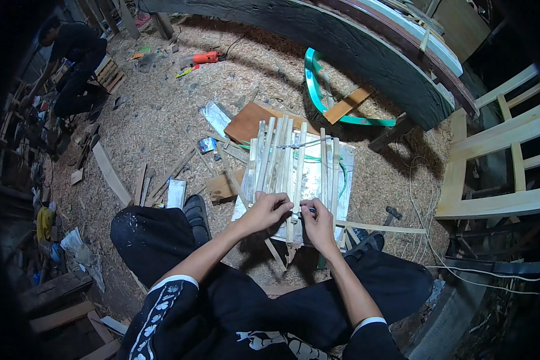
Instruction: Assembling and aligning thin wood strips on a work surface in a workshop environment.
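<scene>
Seated on a sawdust-strewn floor [162, 114], knees spread, black trousers at 6 o'clock. Left hand [269, 211] and right hand [318, 221] side by side at centre, over the near ends of a bundle of pale wooden slats [291, 159] fanned toward 12 o'clock. Left fingers curled together around one slat end; right fingers pinched shut on a small thin object, too small to identify, touching the same slat. Slats lying on shiny silver sheeting [345, 180], with green cord [318, 159] crossing beneath. Brown board [249, 123] just beyond at 11 o'clock. Teal curved band [318, 99] at 1 o'clock, under a dark curved hull-like beam [366, 54]. Unfinished pale wooden frame [498, 156] at 3 o'clock. Hammer [392, 213] near the right knee. Orange power tool [205, 57] far off at 11 o'clock. Another person [72, 60] crouched at 10 o'clock.
</scene>
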{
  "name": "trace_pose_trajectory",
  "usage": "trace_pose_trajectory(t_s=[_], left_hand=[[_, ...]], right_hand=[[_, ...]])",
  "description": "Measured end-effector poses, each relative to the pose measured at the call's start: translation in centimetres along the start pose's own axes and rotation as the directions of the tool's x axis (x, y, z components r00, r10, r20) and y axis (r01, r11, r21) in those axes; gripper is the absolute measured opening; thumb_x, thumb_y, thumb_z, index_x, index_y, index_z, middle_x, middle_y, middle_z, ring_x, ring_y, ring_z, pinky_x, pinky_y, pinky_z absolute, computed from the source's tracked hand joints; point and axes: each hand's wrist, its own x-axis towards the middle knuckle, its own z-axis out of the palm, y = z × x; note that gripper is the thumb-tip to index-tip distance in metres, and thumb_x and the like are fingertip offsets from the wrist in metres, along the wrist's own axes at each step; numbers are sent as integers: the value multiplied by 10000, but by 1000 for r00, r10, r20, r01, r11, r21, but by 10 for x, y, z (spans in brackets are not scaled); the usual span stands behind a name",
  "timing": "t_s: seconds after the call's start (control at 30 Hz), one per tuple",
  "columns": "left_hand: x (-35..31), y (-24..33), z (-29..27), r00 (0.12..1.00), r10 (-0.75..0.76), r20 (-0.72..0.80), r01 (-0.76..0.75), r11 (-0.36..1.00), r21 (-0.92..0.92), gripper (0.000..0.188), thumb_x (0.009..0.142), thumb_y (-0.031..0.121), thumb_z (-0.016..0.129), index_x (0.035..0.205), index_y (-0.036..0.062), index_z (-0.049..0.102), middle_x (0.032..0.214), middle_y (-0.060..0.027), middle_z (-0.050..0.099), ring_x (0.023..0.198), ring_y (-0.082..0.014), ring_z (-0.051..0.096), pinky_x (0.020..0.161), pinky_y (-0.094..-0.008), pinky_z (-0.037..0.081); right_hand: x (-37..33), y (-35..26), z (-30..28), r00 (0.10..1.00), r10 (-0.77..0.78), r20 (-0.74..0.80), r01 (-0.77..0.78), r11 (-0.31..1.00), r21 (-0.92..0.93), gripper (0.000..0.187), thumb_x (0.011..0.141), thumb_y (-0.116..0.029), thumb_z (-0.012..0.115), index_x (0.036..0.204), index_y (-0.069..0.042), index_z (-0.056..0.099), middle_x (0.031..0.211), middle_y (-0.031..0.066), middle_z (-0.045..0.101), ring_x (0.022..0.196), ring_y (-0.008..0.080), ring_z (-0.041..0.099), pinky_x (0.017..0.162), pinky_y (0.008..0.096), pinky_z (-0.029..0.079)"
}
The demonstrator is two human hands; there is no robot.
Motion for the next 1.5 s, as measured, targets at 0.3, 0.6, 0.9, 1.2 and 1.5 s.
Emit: trace_pose_trajectory(t_s=[0.3,0.6,0.9,1.2,1.5], left_hand=[[5,-8,-8,999,-33,28,34,999,-21,281,1015,232,628,924,-30,673,686,-38,628,656,-84,546,611,-298,444],[0,-4,1,995,-89,44,94,987,-127,257,988,234,694,916,-12,677,705,13,601,677,-49,496,597,-264,414],[2,12,3,994,-111,10,111,967,-228,163,963,114,712,1031,-31,675,879,-29,707,845,-73,645,756,-257,519],[6,23,2,992,-126,0,122,958,-259,155,960,22,673,1097,-51,662,978,-112,760,968,-120,711,847,-271,556],[9,16,8,994,-113,13,114,979,-169,177,942,66,709,1082,-41,703,921,-97,765,892,-113,720,782,-264,558]], right_hand=[[-3,-3,2,998,-54,29,55,998,-35,150,1000,-107,600,1026,39,624,831,174,680,689,199,648,641,345,502],[3,0,-3,998,54,37,-53,998,-18,158,985,-122,677,967,32,648,796,32,631,669,53,531,599,252,438],[11,17,-7,998,60,12,-61,989,135,141,971,-60,683,1049,53,651,879,61,675,717,82,638,653,238,519],[17,6,-9,984,162,79,-178,938,298,153,960,3,664,1088,86,674,908,98,712,775,119,695,701,245,574],[20,4,-6,979,166,115,-196,912,359,214,971,-22,673,1154,83,704,949,99,738,816,118,694,748,247,573]])
